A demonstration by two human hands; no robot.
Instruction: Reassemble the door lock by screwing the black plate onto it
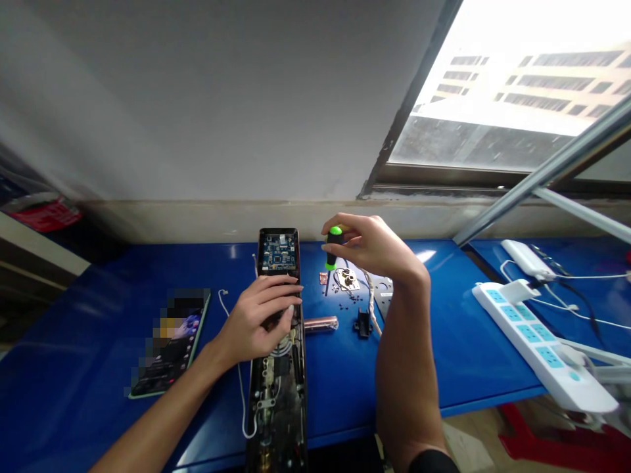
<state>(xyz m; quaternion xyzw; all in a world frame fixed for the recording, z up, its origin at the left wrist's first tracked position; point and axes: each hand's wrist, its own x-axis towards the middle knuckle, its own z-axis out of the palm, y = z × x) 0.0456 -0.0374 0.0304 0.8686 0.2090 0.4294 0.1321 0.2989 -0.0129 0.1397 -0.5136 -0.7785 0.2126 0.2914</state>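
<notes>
A long black device housing [283, 420] lies open on the blue table, with a blue circuit board [279, 253] at its far end. My left hand [261, 315] rests across the middle of the housing, fingers apart. My right hand [362, 244] grips a black and green screwdriver [334, 248] by its handle, shaft pointing down at the table right of the circuit board. Near its tip are a small copper-coloured piece [323, 278], several tiny dark screws [351, 299] and a metal plate with a round part [348, 278]. A copper-coloured cylinder [321, 324] touches the housing's right side.
A phone [172, 348] lies at the left, with a thin white cable [241, 387] beside the housing. A black bracket [363, 324] and a wrapped cable [372, 305] are near my right forearm. Power strips [542, 348] and a metal frame stand at the right.
</notes>
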